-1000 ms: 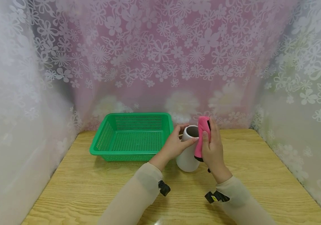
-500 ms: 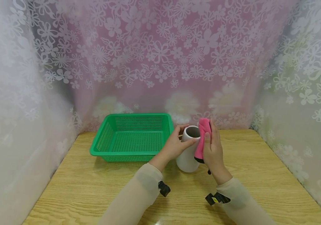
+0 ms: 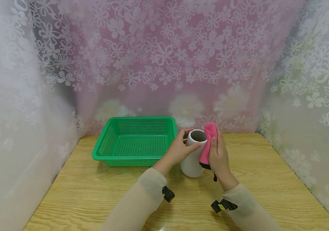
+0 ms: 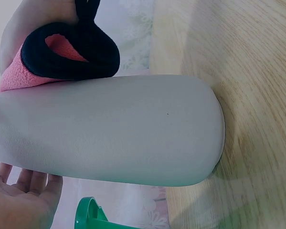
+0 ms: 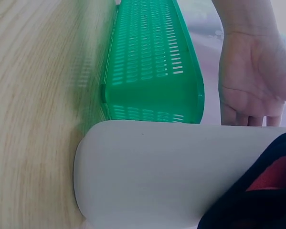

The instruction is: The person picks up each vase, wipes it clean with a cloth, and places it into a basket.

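Observation:
A white vase (image 3: 192,162) with a round mouth stands upright on the table. My left hand (image 3: 178,148) grips its upper part from the left, thumb near the rim. My right hand (image 3: 219,156) holds a folded pink cloth (image 3: 208,144) with black edging against the vase's right side. In the left wrist view the cloth (image 4: 18,74) lies along the white wall of the vase (image 4: 114,129). The right wrist view shows the vase (image 5: 147,167) with the cloth's dark edging over its upper part and my left hand (image 5: 257,76) behind.
A green plastic basket (image 3: 135,157) with slotted walls stands on the wooden table (image 3: 95,192), left of the vase. Patterned curtains (image 3: 164,64) hang behind and at both sides.
My right hand and the cloth have shifted slightly down and to the right along the vase, uncovering more of its rim. My left hand has kept its grip in nearly the same place.

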Available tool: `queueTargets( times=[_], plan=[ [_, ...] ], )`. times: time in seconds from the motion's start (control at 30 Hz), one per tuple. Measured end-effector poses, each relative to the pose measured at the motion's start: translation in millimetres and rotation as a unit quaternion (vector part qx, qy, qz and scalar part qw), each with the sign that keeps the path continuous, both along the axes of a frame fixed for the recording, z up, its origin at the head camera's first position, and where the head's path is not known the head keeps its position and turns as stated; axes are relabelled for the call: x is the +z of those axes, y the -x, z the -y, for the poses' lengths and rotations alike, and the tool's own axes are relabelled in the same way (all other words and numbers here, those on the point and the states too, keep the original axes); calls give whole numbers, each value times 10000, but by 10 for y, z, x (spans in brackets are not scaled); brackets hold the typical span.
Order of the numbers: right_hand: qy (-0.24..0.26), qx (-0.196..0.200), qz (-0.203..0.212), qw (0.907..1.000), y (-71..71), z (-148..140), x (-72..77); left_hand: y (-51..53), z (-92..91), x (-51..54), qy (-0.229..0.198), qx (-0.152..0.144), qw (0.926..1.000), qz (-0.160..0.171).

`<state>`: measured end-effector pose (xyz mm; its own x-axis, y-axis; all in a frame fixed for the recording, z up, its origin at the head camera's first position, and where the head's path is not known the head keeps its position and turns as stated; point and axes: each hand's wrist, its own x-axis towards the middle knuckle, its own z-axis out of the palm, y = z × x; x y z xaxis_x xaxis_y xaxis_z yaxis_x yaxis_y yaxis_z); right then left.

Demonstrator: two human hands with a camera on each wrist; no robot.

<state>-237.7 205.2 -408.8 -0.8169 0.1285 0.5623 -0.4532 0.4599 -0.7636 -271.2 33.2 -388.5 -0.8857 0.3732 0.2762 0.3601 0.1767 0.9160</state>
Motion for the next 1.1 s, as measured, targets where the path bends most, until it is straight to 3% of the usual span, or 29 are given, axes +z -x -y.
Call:
queueTargets(
  times=[0.3,0.5,0.73,1.1],
  plan=[
    [190,203,613,9977,-9,-40,-73,5,1,-9,-38,-18,10000,-3],
    [94,250,1376,9901,-2,-79,-148,5,5,-7,-75,-43,10000,-5],
    [-14,201,1929,9810,24,-125,-233,-1,6,7,-80,-40,10000,-21],
    [-189,205,2392,9706,69,-171,-359,4,1,1,-67,-35,10000,-17]
  ],
)
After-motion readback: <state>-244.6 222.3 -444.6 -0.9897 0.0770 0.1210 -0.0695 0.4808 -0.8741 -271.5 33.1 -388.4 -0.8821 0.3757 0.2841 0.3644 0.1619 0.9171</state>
